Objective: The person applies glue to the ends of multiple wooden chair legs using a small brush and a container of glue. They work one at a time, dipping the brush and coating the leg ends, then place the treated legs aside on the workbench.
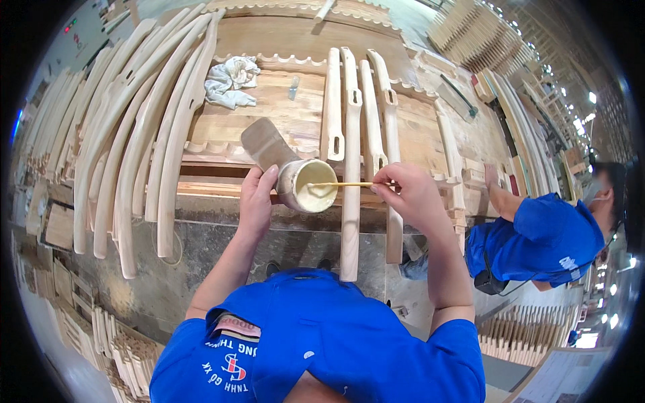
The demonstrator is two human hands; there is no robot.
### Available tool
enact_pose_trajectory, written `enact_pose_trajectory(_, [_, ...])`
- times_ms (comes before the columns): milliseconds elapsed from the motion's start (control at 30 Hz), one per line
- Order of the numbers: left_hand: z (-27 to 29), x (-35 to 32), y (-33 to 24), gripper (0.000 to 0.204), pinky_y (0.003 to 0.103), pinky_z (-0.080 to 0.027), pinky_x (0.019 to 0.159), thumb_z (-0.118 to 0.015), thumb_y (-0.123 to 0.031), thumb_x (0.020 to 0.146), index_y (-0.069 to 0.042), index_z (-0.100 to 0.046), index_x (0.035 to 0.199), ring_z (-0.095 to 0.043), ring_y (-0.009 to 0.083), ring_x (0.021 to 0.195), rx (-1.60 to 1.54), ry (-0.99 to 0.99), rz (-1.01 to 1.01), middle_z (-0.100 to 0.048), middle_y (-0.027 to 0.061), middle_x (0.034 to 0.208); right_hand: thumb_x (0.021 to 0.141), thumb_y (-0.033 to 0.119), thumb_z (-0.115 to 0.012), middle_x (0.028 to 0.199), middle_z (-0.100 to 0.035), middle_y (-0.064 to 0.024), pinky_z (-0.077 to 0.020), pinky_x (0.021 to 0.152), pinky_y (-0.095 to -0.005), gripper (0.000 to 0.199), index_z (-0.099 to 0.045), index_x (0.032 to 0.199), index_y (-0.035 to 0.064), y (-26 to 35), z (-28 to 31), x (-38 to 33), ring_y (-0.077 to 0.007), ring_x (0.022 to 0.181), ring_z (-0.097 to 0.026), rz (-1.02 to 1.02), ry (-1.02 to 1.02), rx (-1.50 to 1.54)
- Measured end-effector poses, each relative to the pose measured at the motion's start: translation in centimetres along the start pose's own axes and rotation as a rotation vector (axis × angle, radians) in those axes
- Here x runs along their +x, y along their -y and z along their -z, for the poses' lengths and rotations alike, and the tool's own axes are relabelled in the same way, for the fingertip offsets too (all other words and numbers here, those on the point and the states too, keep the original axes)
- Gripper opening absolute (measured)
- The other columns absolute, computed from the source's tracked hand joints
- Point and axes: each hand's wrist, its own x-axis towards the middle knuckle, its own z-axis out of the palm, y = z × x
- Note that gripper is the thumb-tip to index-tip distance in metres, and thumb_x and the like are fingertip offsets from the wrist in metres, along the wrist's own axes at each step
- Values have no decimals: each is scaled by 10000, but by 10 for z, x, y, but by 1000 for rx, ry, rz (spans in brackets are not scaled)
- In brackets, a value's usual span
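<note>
The left hand [256, 201] is steadying a cream-coated, round cup [289, 185], its fingers curling around the side, while the right hand [411, 195] is pinching a thin, yellowish stick [353, 184] whose far-left end is dipping into pale, creamy paste [321, 195]. The cup is sitting left of the long, pale wooden pieces [351, 235], above the near edge of the wooden table [289, 111]. The step in hand seems to be stirring or scooping; lifting the stick would be calling for a steady cup.
</note>
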Motion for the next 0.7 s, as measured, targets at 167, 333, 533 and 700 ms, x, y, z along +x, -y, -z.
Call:
enact_pose_trajectory(167, [5,3,8,260,264,-560,625,-482,-240,973,-25,-558,1099,-603,87,850,130,50,-83,-606,32,950,798,134,-674,707,-620,-81,-451,582,-299,108,-652,837,36,8,-1,6,-174,600,-577,139,41,-10])
enact_pose_trajectory(333, [-4,2,3,275,305,-579,600,-476,-229,967,-35,-519,1157,-633,119,853,-81,19,28,-624,52,988,812,109,-675,754,-623,-16,-435,591,-253,107,-647,870,23,-11,-3,0,-92,630,-557,-205,233,410])
enact_pose_trajectory(533, [-12,5,3,249,300,-575,591,-474,-234,967,-62,-533,1137,-632,115,854,-223,-7,65,-631,39,988,768,26,-695,749,-541,27,-380,584,-197,138,-606,872,43,-26,-17,-17,-47,653,-471,-128,-67,442])
enact_pose_trajectory(700, [-25,3,6,241,298,-574,586,-472,-232,966,-65,-535,1127,-634,117,866,-220,5,120,-633,39,999,866,89,-623,747,-573,-30,-423,625,-243,113,-631,915,-13,-28,-25,-34,-92,672,-505,-231,25,595])
